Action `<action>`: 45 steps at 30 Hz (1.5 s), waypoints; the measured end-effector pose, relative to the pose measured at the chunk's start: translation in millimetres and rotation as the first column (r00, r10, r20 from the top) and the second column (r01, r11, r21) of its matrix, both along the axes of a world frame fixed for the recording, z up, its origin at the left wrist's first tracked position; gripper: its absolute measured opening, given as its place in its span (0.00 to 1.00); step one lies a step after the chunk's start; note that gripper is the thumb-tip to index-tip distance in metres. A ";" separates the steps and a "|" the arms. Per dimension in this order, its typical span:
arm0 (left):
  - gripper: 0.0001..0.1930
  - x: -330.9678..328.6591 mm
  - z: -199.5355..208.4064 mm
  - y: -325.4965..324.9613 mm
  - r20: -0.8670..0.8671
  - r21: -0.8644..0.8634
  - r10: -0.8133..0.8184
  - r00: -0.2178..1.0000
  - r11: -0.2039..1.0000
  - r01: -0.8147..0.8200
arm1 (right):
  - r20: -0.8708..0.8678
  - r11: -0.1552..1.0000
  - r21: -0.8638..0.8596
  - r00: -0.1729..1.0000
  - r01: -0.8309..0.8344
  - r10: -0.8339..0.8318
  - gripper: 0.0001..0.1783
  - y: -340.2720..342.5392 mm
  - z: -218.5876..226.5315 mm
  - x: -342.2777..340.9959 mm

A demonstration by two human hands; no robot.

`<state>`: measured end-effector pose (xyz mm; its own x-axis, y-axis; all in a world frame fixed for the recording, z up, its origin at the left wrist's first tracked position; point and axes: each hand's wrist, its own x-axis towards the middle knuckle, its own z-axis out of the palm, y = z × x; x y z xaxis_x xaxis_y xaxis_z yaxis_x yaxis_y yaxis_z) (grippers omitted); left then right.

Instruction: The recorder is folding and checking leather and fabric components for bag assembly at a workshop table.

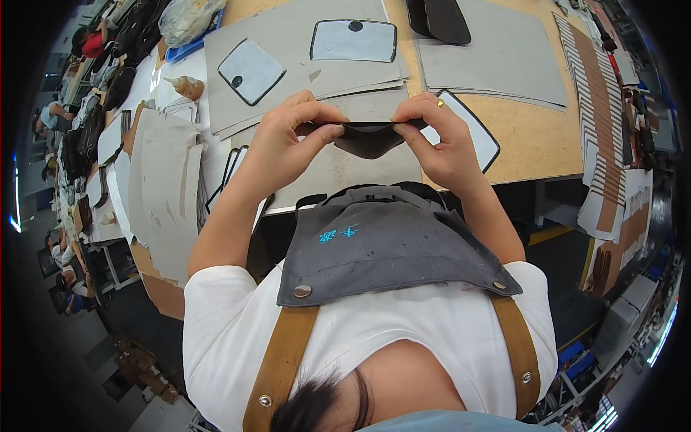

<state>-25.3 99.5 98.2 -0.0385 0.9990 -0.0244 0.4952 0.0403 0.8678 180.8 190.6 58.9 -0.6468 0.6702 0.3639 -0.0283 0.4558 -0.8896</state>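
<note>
A small black piece, looking like leather or a pouch panel (370,142), hangs between my hands above the table's near edge. My left hand (295,140) pinches its left upper corner between thumb and fingers. At the other corner my right hand (440,140), with a ring on one finger, pinches it the same way. The top edge is stretched nearly straight and the lower part bulges downward. Partly hidden behind my right hand lies a white panel with a black border (475,133). Two similar panels, a tilted one (251,72) and a wider one (353,41), lie farther back.
Grey boards (497,68) cover much of the wooden table (536,144). A glue bottle (188,88) stands at the left near stacked grey sheets (167,169). Dark curved pieces (439,20) lie at the back. Striped strips (601,108) line the right side. Other people sit far left.
</note>
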 end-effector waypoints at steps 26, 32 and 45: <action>0.05 -27.4 -6.0 44.4 0.418 0.158 -0.543 0.728 0.833 0.530 | -0.257 0.867 -0.157 0.867 -0.474 0.427 0.04 24.1 -5.1 -11.1; 0.06 -23.4 -3.9 57.7 0.404 0.168 -0.592 0.698 0.797 0.580 | -0.239 0.880 -0.071 0.864 -0.470 0.442 0.09 27.5 -4.7 -17.0; 0.06 -16.3 -1.8 54.6 0.410 0.126 -0.512 0.755 0.851 0.509 | -0.149 0.952 0.035 0.940 -0.304 0.305 0.07 21.9 -0.9 -20.1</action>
